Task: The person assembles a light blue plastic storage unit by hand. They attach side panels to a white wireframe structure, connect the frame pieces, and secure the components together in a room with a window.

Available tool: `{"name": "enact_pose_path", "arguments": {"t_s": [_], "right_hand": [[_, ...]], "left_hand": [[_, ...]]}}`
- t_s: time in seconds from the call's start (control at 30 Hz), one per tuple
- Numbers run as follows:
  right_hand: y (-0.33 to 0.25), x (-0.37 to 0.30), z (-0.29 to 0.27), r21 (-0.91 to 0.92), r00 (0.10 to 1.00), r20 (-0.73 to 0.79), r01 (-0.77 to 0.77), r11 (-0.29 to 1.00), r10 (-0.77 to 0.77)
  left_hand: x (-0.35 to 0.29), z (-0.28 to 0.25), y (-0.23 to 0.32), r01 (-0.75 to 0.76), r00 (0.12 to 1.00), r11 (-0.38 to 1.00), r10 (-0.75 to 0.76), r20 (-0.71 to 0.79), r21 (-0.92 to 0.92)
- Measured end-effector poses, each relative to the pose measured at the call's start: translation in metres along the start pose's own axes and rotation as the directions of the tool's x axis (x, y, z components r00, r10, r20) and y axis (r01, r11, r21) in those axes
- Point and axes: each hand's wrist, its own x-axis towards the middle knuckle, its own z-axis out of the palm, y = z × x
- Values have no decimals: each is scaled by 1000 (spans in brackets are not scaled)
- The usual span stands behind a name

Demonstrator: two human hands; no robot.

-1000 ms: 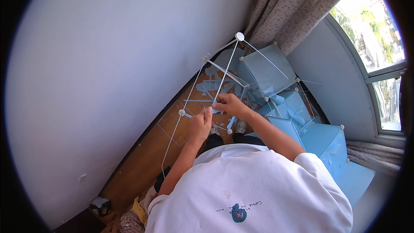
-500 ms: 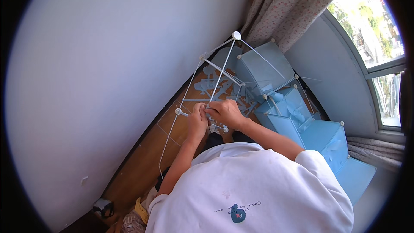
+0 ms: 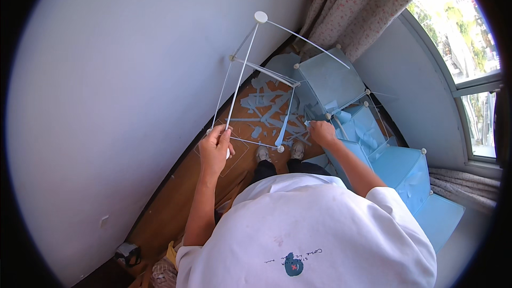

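One rod (image 3: 242, 76) (wht) in L hand (image 3: 215, 152)

1. Wall (image 3: 133, 101): plain and pale, filling the left side, with a small pale plate (image 3: 104, 221) low down
2. Skirting (image 3: 161, 193): a dark band where the wall meets the floor
3. Floor (image 3: 172, 202): brown, running along the foot of the wall
4. Curtain (image 3: 368, 10): greyish, with small reddish flecks, hanging in folds between wall and window
5. Window (image 3: 453, 37): bright, at the upper right, a grey bar (image 3: 476, 85) dividing its panes, green foliage (image 3: 453, 13) outside
6. Second curtain (image 3: 464, 189): bunched below the window
7. At lower left, a dark-and-grey object (image 3: 128, 254), its kind unclear; near it, a yellow cloth (image 3: 171, 252) and a patterned cloth (image 3: 164, 276)
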Motion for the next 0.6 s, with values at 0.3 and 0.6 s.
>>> {"name": "enact_pose_path", "arguments": {"t_s": [0.3, 0.6], "right_hand": [[30, 29, 22, 230, 960, 174, -258, 938, 222], [2, 76, -25, 387, 886, 26, -436, 812, 463]], "left_hand": [[-35, -57, 56, -62, 994, 996, 55, -99, -61], [-70, -84, 76, -214, 970, 960, 187, -153, -179]]}}
